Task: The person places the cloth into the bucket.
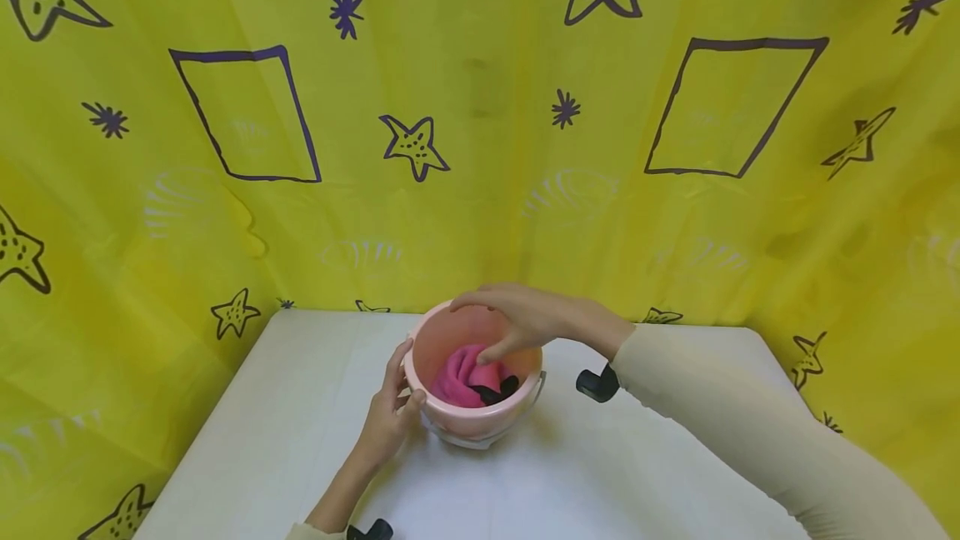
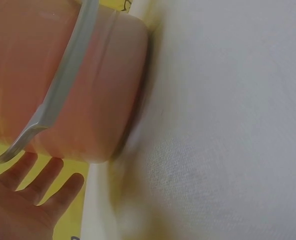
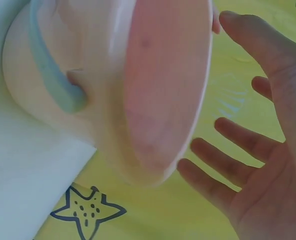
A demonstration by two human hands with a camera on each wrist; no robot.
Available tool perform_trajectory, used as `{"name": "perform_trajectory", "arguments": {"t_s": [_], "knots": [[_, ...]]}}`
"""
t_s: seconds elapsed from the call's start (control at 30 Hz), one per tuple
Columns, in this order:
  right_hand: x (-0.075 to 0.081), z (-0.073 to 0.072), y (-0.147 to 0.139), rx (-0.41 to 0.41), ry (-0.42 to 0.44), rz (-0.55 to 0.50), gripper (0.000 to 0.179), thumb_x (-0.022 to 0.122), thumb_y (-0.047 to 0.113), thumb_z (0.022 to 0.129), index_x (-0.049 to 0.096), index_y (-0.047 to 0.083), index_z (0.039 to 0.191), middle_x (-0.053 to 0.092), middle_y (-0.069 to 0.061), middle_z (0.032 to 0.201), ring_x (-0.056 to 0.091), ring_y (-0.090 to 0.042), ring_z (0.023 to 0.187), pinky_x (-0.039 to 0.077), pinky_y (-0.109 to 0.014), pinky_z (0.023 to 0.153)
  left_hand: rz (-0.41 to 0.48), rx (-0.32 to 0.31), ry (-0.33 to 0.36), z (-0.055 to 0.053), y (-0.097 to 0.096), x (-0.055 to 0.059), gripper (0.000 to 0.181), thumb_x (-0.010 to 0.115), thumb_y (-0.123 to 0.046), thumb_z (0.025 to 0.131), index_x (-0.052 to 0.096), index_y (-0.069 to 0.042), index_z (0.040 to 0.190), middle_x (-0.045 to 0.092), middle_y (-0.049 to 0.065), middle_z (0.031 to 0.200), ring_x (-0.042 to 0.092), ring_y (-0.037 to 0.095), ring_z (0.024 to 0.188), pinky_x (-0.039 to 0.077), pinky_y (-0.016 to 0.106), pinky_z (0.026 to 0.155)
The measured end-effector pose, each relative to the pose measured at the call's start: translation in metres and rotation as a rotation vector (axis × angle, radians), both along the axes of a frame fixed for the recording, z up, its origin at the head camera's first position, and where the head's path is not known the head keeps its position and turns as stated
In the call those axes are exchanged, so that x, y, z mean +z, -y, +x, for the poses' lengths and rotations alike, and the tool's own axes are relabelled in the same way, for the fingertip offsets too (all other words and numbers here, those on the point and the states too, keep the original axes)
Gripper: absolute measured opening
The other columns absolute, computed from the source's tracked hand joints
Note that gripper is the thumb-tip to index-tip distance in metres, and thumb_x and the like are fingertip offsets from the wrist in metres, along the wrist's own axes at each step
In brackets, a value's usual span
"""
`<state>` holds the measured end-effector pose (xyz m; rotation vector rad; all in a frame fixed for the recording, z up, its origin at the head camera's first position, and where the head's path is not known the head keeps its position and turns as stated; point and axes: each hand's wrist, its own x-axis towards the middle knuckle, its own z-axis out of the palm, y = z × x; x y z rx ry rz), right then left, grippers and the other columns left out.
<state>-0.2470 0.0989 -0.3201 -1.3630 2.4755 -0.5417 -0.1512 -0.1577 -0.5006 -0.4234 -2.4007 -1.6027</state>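
A pale pink bucket (image 1: 480, 419) stands on the white table, its light grey handle (image 2: 67, 70) hanging down the side. Inside it lies a bundle of bright pink cloth (image 1: 457, 377) with a black piece (image 1: 495, 392) at its front. My left hand (image 1: 393, 407) rests against the bucket's left side, its thumb at the rim and its fingers extended along the outer wall. Over the far right of the bucket's mouth is my right hand (image 1: 521, 319), fingers spread and thumb pointing down toward the cloth. It holds nothing; in the right wrist view its fingertips are right by the rim.
The white table (image 1: 270, 432) reaches back to a yellow curtain (image 1: 480, 215) printed with starfish and frames, which also closes in both sides. A black wrist camera (image 1: 597, 383) is worn on the right wrist, another (image 1: 371, 530) on the left.
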Motion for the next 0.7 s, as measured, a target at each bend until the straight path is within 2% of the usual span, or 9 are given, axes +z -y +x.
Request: {"name": "perform_trajectory", "arguments": {"t_s": [0.13,0.27,0.37,0.57,0.7], "knots": [[-0.005,0.004,-0.011,-0.031,-0.051,-0.077,0.072,0.083,0.04,0.086,0.053,0.022,0.148,0.057,-0.005,0.146,0.053,-0.029,0.132,0.049,-0.047,0.103,-0.004,-0.006,0.003,-0.001,0.001,0.002,0.075,0.063,-0.024,0.099,0.023,-0.032,0.162,0.046,0.018,0.156,0.059,0.037,0.127,0.055,0.042,0.095],[-0.013,0.011,-0.022,-0.07,-0.11,-0.171,0.071,0.082,0.045,0.085,0.054,0.025,0.147,0.055,-0.002,0.146,0.051,-0.027,0.134,0.048,-0.048,0.104,-0.003,-0.02,0.008,-0.001,0.003,0.003,0.076,0.063,-0.025,0.099,0.022,-0.031,0.162,0.048,0.021,0.154,0.059,0.039,0.127,0.054,0.049,0.096],[-0.022,0.016,-0.031,-0.114,-0.145,-0.243,0.071,0.083,0.046,0.084,0.056,0.026,0.146,0.051,-0.004,0.15,0.046,-0.028,0.138,0.045,-0.054,0.107,0.002,-0.033,0.01,-0.001,0.004,0.003,0.076,0.063,-0.023,0.1,0.02,-0.031,0.163,0.047,0.022,0.155,0.058,0.041,0.128,0.053,0.053,0.098],[-0.053,0.028,-0.045,-0.222,-0.147,-0.351,0.078,0.084,0.047,0.082,0.05,0.032,0.151,0.035,-0.009,0.163,0.033,-0.036,0.148,0.041,-0.068,0.105,0.008,-0.028,0.003,0.005,0.008,0.003,0.081,0.063,-0.02,0.1,0.015,-0.03,0.165,0.049,0.019,0.154,0.058,0.038,0.13,0.052,0.044,0.101],[-0.079,0.033,-0.054,-0.316,-0.183,-0.419,0.085,0.083,0.049,0.083,0.042,0.033,0.156,0.026,-0.007,0.168,0.027,-0.037,0.151,0.037,-0.074,0.104,0.006,-0.011,-0.016,0.007,0.014,0.001,0.082,0.061,-0.015,0.1,0.013,-0.026,0.166,0.053,0.018,0.151,0.06,0.036,0.128,0.051,0.05,0.103]]}}
